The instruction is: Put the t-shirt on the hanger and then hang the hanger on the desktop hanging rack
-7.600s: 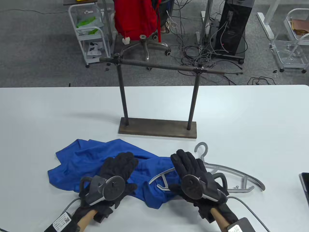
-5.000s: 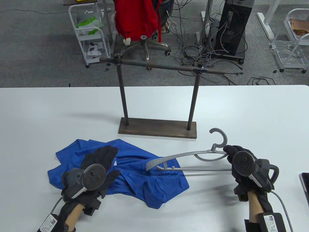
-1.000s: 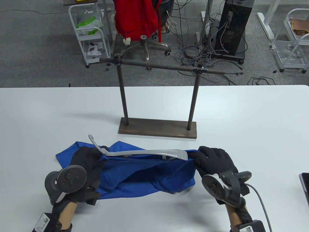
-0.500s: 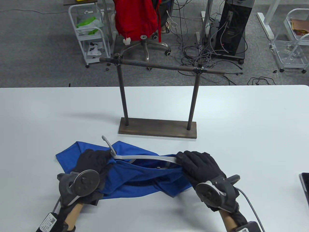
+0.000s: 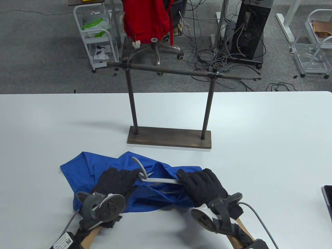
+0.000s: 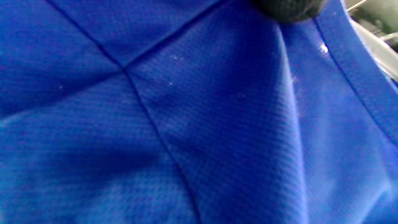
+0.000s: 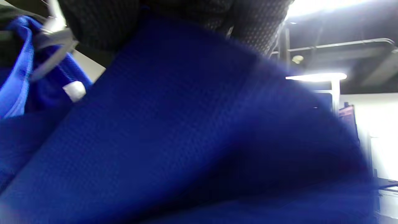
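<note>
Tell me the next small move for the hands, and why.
Probably the right hand should tug the t-shirt further over the hanger's arm: the hook pokes out by the left hand, but part of the arm is bare.

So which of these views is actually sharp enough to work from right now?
Table view: sharp and evenly lit, hanger hook clear. Left wrist view: t-shirt fills the frame, weave readable. Right wrist view: smeared fabric, ceiling light blown out.
</note>
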